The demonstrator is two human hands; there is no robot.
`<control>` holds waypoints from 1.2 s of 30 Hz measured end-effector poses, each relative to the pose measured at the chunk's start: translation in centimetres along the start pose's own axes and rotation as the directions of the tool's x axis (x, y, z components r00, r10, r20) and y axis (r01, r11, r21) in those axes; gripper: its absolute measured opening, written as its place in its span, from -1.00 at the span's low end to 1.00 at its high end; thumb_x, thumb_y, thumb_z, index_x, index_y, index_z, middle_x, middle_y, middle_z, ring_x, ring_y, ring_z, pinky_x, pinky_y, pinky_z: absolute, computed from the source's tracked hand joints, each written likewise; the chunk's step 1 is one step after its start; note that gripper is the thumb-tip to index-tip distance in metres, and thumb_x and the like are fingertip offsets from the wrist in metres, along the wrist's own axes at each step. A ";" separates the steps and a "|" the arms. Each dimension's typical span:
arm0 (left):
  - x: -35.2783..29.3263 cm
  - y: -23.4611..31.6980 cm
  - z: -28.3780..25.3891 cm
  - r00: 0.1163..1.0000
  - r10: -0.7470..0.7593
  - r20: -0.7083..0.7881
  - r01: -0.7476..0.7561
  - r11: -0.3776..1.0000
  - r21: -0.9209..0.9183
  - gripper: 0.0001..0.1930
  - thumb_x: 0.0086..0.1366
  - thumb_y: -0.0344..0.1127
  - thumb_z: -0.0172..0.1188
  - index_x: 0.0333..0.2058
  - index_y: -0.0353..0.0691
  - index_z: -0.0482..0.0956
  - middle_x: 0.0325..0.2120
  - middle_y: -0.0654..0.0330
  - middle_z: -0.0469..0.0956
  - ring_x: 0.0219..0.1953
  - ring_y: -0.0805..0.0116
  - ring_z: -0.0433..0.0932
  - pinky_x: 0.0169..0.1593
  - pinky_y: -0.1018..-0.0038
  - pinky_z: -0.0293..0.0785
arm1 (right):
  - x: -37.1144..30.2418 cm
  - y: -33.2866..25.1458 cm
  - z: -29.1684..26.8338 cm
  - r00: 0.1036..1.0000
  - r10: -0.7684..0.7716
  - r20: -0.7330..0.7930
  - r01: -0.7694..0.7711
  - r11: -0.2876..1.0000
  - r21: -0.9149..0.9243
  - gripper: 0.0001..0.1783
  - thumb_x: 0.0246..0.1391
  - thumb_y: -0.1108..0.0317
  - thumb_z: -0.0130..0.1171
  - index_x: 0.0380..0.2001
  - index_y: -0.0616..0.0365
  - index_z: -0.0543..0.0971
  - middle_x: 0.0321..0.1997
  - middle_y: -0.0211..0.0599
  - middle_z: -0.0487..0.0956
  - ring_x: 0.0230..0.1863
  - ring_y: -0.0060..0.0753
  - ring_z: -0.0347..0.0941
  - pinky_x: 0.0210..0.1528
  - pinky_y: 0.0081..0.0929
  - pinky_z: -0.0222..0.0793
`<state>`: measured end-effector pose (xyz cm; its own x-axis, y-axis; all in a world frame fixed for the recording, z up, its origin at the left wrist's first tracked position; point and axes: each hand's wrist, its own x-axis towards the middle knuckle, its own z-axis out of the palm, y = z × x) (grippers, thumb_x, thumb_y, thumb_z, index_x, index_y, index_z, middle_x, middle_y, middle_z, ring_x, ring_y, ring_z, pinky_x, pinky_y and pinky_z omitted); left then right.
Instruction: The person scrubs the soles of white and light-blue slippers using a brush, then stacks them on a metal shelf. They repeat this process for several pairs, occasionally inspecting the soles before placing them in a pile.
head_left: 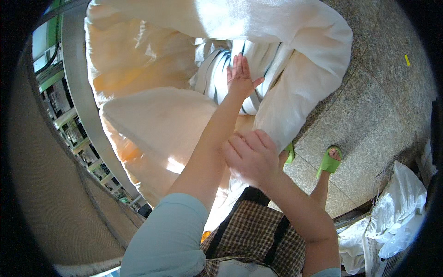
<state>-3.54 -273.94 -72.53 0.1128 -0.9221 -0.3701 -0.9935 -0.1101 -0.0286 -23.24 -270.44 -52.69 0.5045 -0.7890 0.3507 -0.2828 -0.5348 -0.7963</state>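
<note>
Hands [244, 120] on big white sack [295, 55]

A speckled grey stone floor [369, 115] is seen on the right, split by seams, pretty sunlit. A small yellow scrap [407, 60] is left lying on it. Green metal framing [48, 76] is glimpsed far left.

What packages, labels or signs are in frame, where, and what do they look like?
Large white woven sack: top centre, standing open on the stone floor; left hand reaches into it, right hand is at its near edge.
White bundles with dark stripes: inside the sack.
Crumpled white plastic bags: lower right, in a heap.
Small yellow tag: upper right, on the floor.
No signs or screens.
</note>
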 end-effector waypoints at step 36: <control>-74.6 7.3 -52.1 0.310 -0.688 -0.656 0.235 0.724 -0.648 -0.61 0.05 -0.45 0.22 -0.09 -0.28 0.42 -0.18 0.03 0.44 -0.12 0.07 0.45 -0.07 0.31 0.41 | 0.9 -39.1 -17.6 0.769 -0.180 0.614 -0.257 0.791 0.555 -0.83 0.15 0.47 0.07 -0.18 0.27 0.46 -0.29 -0.36 0.52 -0.25 -0.60 0.42 -0.15 -0.65 0.34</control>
<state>-18.41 -225.31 3.21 0.7279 -0.4538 0.5140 -0.6837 -0.5365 0.4946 -26.05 -255.52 -12.56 0.9395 -0.3242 0.1105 0.0989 -0.0521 -0.9937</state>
